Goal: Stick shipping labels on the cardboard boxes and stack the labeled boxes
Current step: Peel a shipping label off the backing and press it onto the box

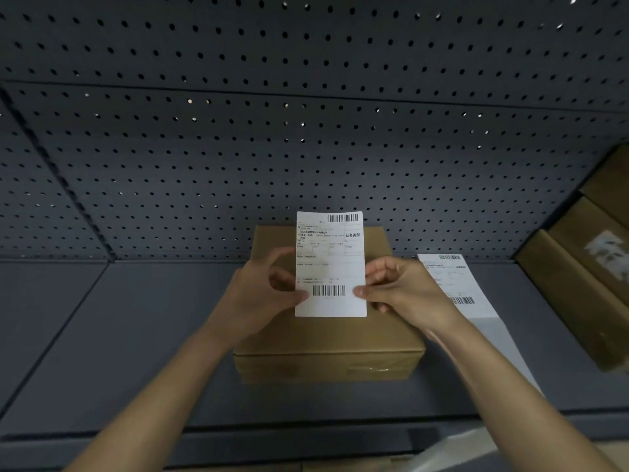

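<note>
Surface: a flat dark grey shelf (pixel 153 335), matt, with a seam running down its left part and a raised lip along the near edge
Back wall: grey pegboard (pixel 238 148) rising straight from the shelf, dotted all over with small holes, a few letting light through
Cardboard box (pixel 326 338): brown, closed, sits in the middle of the shelf with its far side near the pegboard; clear tape shows on the near face
Shipping label (pixel 330 264): white, printed with barcodes top and bottom, held upright above the box top; I cannot tell whether its lower edge touches the cardboard
Left hand (pixel 262 291): pinches the label's left edge, thumb on the printed face
Right hand (pixel 405 291): pinches the label's right edge, thumb on the front just beside the lower barcode
Label strip (pixel 452 284): lies flat on the shelf just right of the box, one printed label at its far end, blank white running toward me
Right side: stacked boxes (pixel 578 274) at the shelf's edge, one bearing a blurred white patch
</note>
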The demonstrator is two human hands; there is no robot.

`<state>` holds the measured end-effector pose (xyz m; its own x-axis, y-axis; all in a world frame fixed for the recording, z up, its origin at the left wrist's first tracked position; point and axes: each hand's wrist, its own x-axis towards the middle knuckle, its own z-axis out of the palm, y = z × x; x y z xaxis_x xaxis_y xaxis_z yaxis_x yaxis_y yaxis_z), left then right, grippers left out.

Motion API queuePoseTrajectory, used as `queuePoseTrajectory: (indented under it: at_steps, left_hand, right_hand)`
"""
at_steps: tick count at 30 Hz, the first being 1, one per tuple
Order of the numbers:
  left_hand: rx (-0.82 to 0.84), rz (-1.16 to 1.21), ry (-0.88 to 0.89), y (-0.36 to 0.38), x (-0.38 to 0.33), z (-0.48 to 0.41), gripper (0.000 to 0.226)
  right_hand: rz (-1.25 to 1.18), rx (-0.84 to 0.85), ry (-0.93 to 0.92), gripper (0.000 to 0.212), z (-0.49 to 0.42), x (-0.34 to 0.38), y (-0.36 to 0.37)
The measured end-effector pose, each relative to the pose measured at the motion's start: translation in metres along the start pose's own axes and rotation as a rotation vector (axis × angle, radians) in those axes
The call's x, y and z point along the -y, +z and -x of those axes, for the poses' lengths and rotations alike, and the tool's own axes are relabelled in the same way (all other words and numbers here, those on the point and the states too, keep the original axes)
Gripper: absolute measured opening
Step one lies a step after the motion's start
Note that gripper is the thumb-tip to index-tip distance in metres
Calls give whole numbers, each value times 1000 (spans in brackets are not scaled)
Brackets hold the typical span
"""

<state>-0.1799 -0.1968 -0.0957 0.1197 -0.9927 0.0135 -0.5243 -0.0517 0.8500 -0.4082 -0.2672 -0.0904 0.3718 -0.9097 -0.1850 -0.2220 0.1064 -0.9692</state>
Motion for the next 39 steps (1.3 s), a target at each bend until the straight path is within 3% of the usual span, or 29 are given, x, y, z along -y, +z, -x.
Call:
queuePoseTrajectory:
  at_steps: [13, 21, 27, 33, 39]
  left_hand:
    - [-36, -41, 21, 8, 7, 5, 106]
    - [-25, -96, 42, 9, 8, 5, 102]
    - [-36, -145, 73, 10, 9, 8, 100]
    - [-62, -159, 95, 12, 10, 14, 98]
    - [-105, -194, 156, 14, 20, 16, 100]
  right_hand:
    - [81, -41, -72, 25, -2, -9, 5]
    - [118, -72, -102, 26, -4, -16, 5]
    - [371, -157, -168, 24, 3, -15, 9]
    - [887, -254, -261, 34, 16, -10, 11]
    - [911, -291, -318, 40, 20, -15, 12]
